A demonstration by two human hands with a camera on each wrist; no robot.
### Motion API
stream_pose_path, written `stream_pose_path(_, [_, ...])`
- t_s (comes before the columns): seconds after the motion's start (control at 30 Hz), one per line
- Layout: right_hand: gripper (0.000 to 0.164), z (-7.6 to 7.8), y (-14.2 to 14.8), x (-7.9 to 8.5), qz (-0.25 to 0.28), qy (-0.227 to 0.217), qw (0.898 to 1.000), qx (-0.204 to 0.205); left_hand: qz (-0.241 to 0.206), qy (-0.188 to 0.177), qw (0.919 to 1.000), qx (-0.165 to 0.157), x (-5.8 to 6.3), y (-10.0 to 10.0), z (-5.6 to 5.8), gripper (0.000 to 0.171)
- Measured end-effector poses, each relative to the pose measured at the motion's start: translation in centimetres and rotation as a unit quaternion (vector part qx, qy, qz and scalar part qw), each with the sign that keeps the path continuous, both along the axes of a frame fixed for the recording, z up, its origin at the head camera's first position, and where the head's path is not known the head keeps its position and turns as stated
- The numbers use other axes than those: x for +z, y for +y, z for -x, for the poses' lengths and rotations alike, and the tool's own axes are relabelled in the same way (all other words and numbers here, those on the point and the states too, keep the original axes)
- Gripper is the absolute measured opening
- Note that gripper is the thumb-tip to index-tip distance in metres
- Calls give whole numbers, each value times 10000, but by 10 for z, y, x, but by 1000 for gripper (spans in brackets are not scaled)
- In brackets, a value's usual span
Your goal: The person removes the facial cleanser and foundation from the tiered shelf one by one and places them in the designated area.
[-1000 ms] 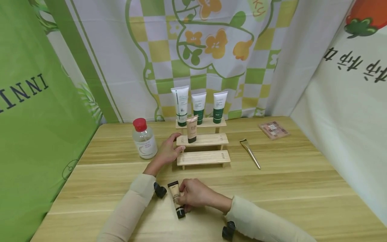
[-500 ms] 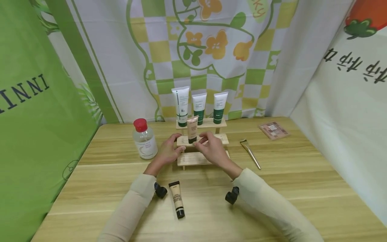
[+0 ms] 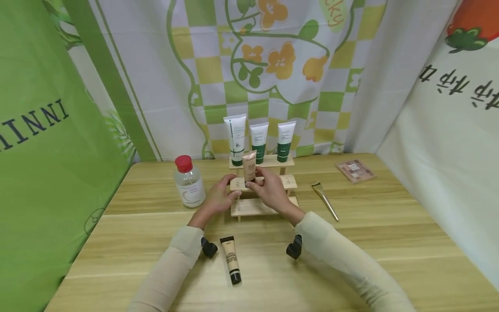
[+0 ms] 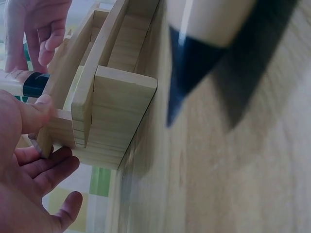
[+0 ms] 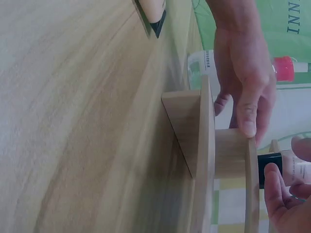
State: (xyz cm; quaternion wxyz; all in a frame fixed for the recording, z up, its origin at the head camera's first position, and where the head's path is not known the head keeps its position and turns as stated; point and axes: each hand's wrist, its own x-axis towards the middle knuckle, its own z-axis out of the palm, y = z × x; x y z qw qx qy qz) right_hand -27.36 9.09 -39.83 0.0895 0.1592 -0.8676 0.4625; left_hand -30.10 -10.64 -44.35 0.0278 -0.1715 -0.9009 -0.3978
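My left hand (image 3: 219, 198) grips the left end of the middle shelf of a three-step wooden display stand (image 3: 249, 208), thumb on top and fingers below, as the left wrist view shows. On that shelf a small pink BB cream tube (image 3: 249, 166) stands upright on its black cap (image 5: 268, 167). My right hand (image 3: 271, 189) pinches this tube low down, near the cap, from the right. In front of the stand, a beige foundation tube (image 3: 230, 259) with a black cap lies on the table; its end looms large in the left wrist view.
Three white-and-green tubes, a tall one (image 3: 235, 139) and two shorter ones (image 3: 259, 138), stand on the top shelf. Left of the stand is a clear bottle (image 3: 189, 185) with a red cap. To the right lie a makeup brush (image 3: 325, 201) and an eyeshadow palette (image 3: 356, 170).
My right hand has left the foundation tube on the table, moved up to the middle shelf and taken hold of the BB cream tube. My left hand has stayed at the stand.
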Motion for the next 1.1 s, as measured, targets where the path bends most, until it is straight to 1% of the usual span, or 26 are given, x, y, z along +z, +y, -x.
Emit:
stream_pose_path(0.13, [43, 0, -1, -2, 123, 72, 9998, -145, 37, -23, 10000, 61, 0, 3, -1, 55])
stream_pose_path(0.33, [34, 2, -3, -6, 196, 137, 9992, -324, 139, -40, 9999, 60, -2, 2, 0, 56])
stream_pose_path(0.57, [31, 5, -5, -9, 194, 257, 9984, -467, 36, -39, 10000, 60, -1, 1, -1, 56])
stream_pose_path(0.67, [30, 6, -5, -11, 217, 296, 9980, -506, 87, -47, 9999, 27, -1, 2, -1, 56])
stream_pose_path(0.9, [30, 5, -3, -14, 278, 587, 9968, -474, 191, -90, 9998, 23, -1, 2, -1, 57])
stream_pose_path(1.03, [28, 1, -2, -11, 482, 648, 9960, -394, 205, -62, 9998, 19, 0, 2, -1, 57])
stream_pose_path(1.1, [26, -4, 0, -9, 630, 661, 9954, -292, 179, -50, 9998, 15, 0, 3, -2, 58])
